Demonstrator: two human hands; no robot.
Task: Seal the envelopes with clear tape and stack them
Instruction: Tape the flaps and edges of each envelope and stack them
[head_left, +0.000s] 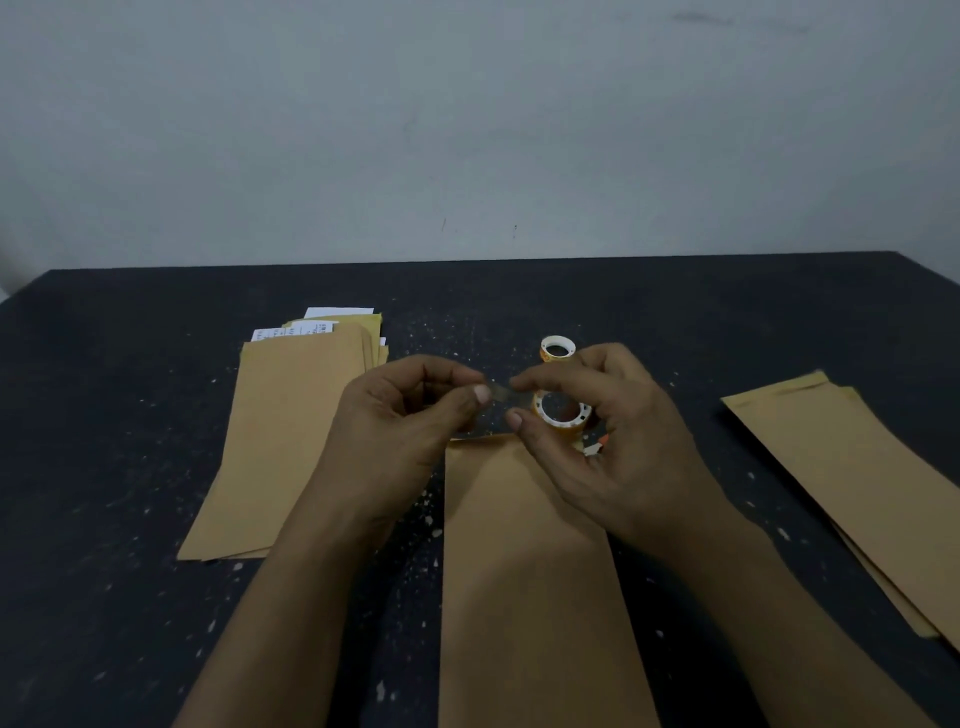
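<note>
Left hand (410, 415): thumb and forefinger pinched on the free end of a short tape strip (500, 391), other fingers curled in. Right hand (613, 441): closed round the tape roll (560, 413), thumb and forefinger at the strip's other end, so the clear strip is stretched between the two hands. I can't tell if the strip is cut or torn off the roll; it's too small and transparent to see

Both hands hover just over the far end of the centre envelope (524, 571). It lies flat on the table (130, 597), long axis running near to far, between my forearms. No tape visible on it as far as I can see

Outward:
- second roll (557, 349) stands on the table just beyond the right hand, looks almost used up
- left pile (291, 447) of envelopes, fanned, with white papers (311, 328) sticking out at the far end, so I read these as unsealed
- right stack (862, 488), a few envelopes overlapped at an angle, well apart from the centre one, probably the finished ones

Progress, my judgement: early to middle. A few are done on the right and one is in hand. The left pile looks thicker, so most sealing and stacking is left
</note>
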